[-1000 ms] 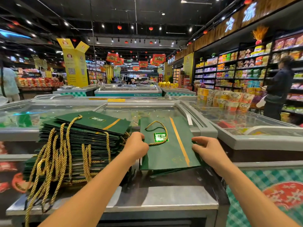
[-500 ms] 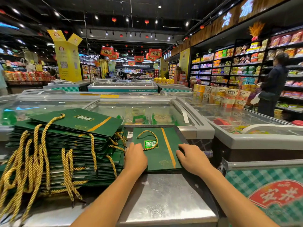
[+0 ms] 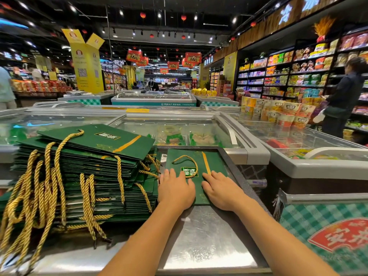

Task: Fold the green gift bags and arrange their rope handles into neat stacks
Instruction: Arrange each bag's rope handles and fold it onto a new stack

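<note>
A single flattened green gift bag (image 3: 211,162) lies on the metal counter top (image 3: 205,242), its gold rope handle (image 3: 186,159) looped over its face. My left hand (image 3: 176,189) presses flat on the bag's near left part. My right hand (image 3: 220,189) presses flat on its near right part, fingers spread. To the left stands a tall stack of folded green bags (image 3: 83,168). Many gold rope handles (image 3: 37,194) hang down the stack's front and left side.
Glass-topped chest freezers (image 3: 179,128) stand behind and to the right of the counter. Instant noodle cups (image 3: 282,112) are piled on the right freezer. A person (image 3: 344,96) stands at the shelves on the far right. A green checked freezer panel (image 3: 326,232) borders the counter's right.
The single bag went from being held by its near edge to lying flat on the counter. Both hands slid onto its face and now press it down. The view tilted lower.
</note>
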Action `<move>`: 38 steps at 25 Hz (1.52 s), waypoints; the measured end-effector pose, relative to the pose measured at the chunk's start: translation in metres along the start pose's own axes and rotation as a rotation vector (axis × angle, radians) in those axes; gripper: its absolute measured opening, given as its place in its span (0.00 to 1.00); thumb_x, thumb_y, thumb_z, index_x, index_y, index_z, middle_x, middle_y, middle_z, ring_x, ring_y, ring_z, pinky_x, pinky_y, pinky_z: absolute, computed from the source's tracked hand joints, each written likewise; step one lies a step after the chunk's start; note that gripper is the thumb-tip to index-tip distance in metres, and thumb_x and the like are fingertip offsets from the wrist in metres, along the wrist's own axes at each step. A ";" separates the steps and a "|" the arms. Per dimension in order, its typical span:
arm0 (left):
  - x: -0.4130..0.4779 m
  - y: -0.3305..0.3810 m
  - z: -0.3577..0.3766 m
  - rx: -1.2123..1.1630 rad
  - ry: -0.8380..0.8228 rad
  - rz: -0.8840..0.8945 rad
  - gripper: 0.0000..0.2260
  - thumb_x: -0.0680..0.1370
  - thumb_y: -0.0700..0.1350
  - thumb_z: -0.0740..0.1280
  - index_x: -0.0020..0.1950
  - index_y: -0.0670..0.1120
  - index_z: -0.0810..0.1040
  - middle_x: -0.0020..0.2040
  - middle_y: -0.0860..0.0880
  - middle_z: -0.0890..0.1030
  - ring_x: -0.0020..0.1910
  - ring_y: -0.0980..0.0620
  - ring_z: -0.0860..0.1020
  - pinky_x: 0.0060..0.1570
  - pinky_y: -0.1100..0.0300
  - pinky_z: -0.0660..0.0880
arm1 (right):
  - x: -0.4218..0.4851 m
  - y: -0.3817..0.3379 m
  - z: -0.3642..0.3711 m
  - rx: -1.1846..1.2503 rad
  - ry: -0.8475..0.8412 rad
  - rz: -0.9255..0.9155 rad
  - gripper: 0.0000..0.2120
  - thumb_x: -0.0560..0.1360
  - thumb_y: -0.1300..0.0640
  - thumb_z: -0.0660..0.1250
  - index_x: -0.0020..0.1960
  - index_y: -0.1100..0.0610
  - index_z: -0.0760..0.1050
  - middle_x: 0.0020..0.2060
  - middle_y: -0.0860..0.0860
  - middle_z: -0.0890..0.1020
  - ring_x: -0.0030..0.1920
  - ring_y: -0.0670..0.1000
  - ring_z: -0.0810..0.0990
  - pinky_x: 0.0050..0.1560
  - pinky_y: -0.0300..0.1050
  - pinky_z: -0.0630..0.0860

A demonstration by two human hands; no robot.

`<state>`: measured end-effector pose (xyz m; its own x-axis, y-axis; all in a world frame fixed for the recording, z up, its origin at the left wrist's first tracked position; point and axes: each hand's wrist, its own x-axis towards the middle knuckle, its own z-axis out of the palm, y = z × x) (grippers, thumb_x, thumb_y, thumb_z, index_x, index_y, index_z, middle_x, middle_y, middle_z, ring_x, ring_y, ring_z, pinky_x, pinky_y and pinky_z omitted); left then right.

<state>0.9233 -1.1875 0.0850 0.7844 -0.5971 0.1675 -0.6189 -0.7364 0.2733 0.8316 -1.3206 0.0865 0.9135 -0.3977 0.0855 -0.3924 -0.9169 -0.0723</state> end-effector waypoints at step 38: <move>-0.152 -0.092 -0.167 -0.933 0.449 -0.062 0.11 0.79 0.48 0.71 0.60 0.47 0.82 0.51 0.52 0.85 0.49 0.57 0.84 0.52 0.60 0.80 | -0.112 -0.057 -0.099 1.556 0.320 0.159 0.09 0.77 0.59 0.72 0.55 0.62 0.80 0.39 0.53 0.79 0.29 0.47 0.73 0.38 0.43 0.73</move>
<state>0.8673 -0.9760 0.1922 0.8750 -0.2519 0.4134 -0.4500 -0.1080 0.8865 0.7412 -1.2272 0.1798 0.7382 -0.6556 0.1591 0.1920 -0.0219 -0.9811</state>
